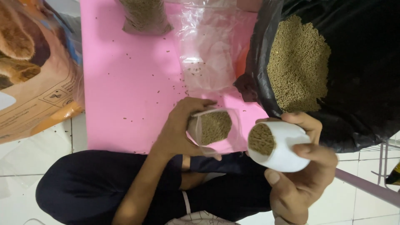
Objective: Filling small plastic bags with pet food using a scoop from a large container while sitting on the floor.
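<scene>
My left hand [179, 129] grips a small clear plastic bag [213, 127] partly filled with brown pellets and holds its mouth open. My right hand [300, 175] holds a white cup [287, 150] full of the same pellets, tipped on its side with its mouth facing the bag, a short gap between them. Both hands hover over the near edge of a pink mat [125, 83], above my dark-trousered legs.
A large black sack [358, 75] of pellets stands open at the right. A stack of empty clear bags [208, 46] and a filled bag [146, 16] lie on the mat among stray pellets. An orange printed feed sack [33, 71] sits at the left on white floor tiles.
</scene>
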